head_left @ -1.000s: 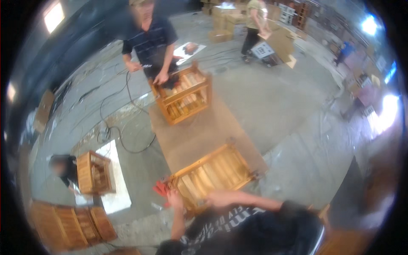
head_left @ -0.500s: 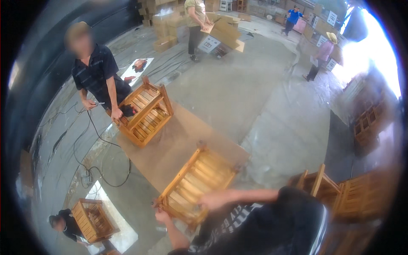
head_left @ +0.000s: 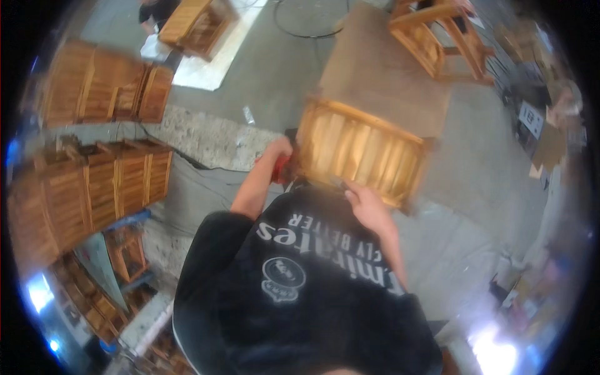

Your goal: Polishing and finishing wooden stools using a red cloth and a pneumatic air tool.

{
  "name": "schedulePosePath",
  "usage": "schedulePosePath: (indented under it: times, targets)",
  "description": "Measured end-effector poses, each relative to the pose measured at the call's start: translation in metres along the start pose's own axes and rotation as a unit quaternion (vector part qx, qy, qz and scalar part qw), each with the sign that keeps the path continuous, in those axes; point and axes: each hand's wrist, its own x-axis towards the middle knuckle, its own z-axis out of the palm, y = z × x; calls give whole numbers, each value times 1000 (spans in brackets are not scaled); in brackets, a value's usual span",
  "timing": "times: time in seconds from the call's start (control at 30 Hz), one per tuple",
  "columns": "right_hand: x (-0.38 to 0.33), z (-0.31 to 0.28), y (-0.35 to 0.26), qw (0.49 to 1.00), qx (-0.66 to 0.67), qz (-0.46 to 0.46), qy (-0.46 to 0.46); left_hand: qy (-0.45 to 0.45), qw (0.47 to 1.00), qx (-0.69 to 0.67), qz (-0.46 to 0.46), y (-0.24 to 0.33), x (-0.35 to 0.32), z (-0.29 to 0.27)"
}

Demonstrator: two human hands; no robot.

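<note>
Wooden slatted crate (head_left: 362,153) lies on the worktop (head_left: 381,69). Right hand (head_left: 369,206) grips its near rail; left hand (head_left: 279,150), at its left end, holds a red tool (head_left: 282,169).

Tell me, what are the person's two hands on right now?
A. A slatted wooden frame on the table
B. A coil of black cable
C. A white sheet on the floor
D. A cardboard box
A: the left hand and the right hand both grip the near edge of the slatted wooden frame lying on the brown table.
</note>
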Motion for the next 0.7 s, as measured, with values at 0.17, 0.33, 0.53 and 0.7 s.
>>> schedulePosePath:
  times: [0.17, 0.33, 0.53, 0.7]
  targets:
    - [3, 15, 0, 1000, -13, 12, 3, 56, 997, 50, 20, 71, -5, -53]
    - [-3, 29, 11, 998, 13, 67, 16, 172, 982, -77, 9, 68, -1, -37]
    - [6, 34, -6, 998, -42, 42, 2, 27, 986, 82, 140, -8, -20, -1]
    - [7, 35, -9, 998, -50, 22, -40, -22, 999, -20, 35, 24, -47, -22]
